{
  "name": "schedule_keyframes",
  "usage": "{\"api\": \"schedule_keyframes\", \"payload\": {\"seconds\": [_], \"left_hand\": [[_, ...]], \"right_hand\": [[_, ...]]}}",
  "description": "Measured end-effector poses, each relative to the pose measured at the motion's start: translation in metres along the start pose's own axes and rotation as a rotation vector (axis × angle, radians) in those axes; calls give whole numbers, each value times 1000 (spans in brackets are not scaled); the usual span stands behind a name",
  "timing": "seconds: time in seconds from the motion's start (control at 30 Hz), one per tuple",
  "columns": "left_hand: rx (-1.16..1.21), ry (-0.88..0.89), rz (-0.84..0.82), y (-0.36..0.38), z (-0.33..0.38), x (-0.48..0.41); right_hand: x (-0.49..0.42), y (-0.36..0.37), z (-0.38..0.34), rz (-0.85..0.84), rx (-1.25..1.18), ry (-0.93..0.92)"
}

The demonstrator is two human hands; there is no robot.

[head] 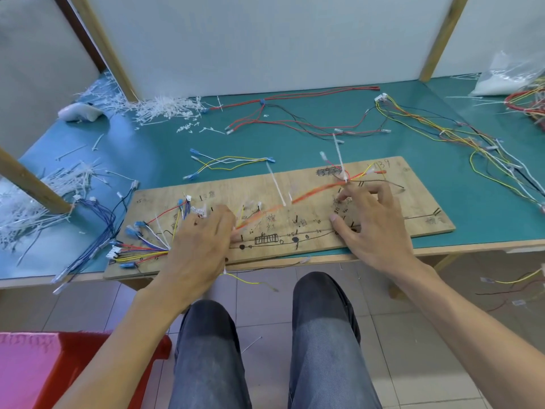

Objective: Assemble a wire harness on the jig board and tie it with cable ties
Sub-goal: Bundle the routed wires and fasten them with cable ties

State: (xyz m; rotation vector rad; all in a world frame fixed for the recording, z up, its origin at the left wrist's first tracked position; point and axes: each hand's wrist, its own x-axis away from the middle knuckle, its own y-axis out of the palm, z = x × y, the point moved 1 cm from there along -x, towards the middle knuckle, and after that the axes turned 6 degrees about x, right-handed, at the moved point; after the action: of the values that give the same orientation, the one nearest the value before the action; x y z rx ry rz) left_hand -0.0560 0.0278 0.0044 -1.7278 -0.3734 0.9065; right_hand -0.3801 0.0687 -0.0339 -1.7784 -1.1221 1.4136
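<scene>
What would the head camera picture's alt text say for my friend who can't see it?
A person's left hand and right hand reach over a wooden jig board at a blurred orange-red wire bundle running between them, with white cable ties sticking up from it. Loose wires and cut tie ends litter the green table.

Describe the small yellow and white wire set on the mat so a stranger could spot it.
Find the wooden jig board on the green mat. Just beyond its far edge, left of centre, lies a short wire set. Unlike the red and black harness farther back, it is yellow and white with blue terminals.
</scene>
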Motion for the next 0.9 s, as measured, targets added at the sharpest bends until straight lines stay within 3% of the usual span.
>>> {"api": "schedule_keyframes", "payload": {"seconds": [0.13, 0.4, 0.47, 0.6, 0.73, 0.8, 0.9], "left_hand": [[143, -155, 44, -9, -8, -7], [504, -167, -277, -2, -17, -11], [540, -189, -200, 0, -19, -13], [708, -209, 132, -4, -26, -6], [635, -201, 365, -9, -22, 8], [566, -191, 348, -7, -17, 14], [397, -72, 105, 0, -17, 23]], "right_hand": [[1, 2, 1, -12, 74, -81], [0, 2, 2, -84, 130, -63], [-1, 0, 0, -118, 162, -47], [-2, -3, -3, -141, 156, -22], [-3, -4, -3, -126, 143, -24], [-2, -3, -3, -117, 122, -18], [0, -5, -5, -64, 121, -24]]}}
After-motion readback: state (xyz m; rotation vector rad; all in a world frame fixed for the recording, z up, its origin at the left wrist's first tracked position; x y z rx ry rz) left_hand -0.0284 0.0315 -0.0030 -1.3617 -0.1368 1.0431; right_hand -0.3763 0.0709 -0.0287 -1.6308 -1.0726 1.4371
